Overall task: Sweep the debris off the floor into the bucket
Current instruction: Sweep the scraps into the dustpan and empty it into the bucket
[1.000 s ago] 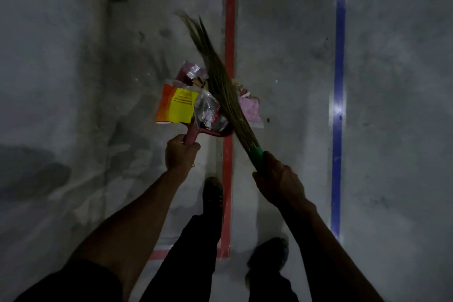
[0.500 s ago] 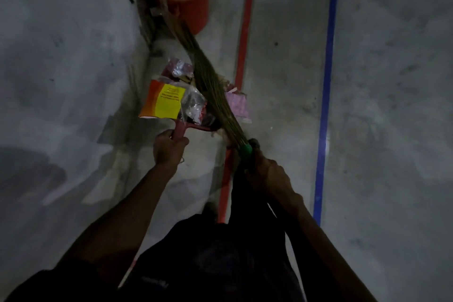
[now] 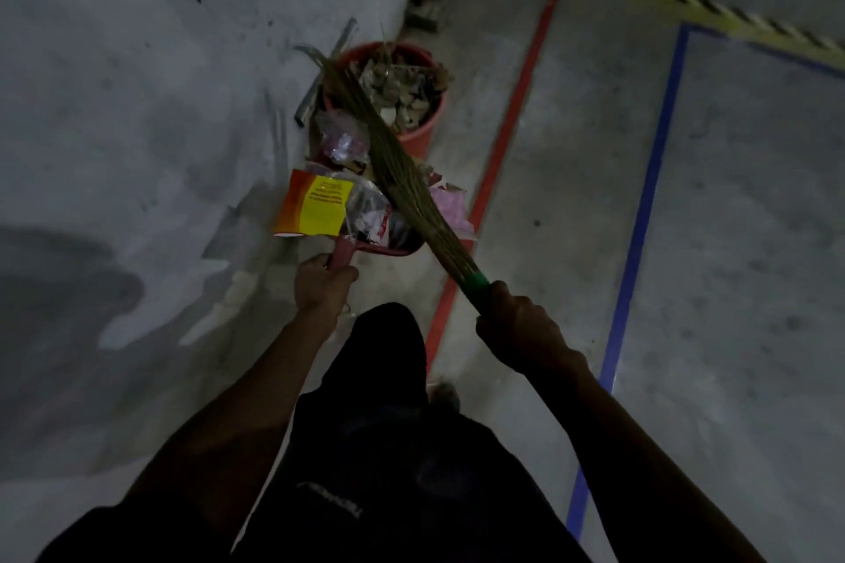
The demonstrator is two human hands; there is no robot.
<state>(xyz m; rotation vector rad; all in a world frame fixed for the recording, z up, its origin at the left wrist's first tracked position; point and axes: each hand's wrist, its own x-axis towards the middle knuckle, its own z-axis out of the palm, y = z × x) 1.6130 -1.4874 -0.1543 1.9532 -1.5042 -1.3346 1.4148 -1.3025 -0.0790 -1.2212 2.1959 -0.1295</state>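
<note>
Before the red bucket [image 3: 423, 130], the left hand [image 3: 320, 283] gripped the loaded dustpan [image 3: 388, 245] by its handle. The right hand [image 3: 519, 327] clasped the grass broom [image 3: 402, 178], laid across the debris [image 3: 320, 208].

- The room is dim; the person's forearms and dark clothing at the bottom sink almost to black.
- The concrete floor [image 3: 731, 242] catches a pale, uneven sheen on the right, with a soft glint along the blue line [image 3: 649, 192].
- A broad dark shadow [image 3: 59, 288] lies on the grey surface at the left.
- The yellow-and-orange packet [image 3: 315, 208] is the brightest spot.
- Detail is soft and grainy throughout, and straight lines bow toward the edges.
</note>
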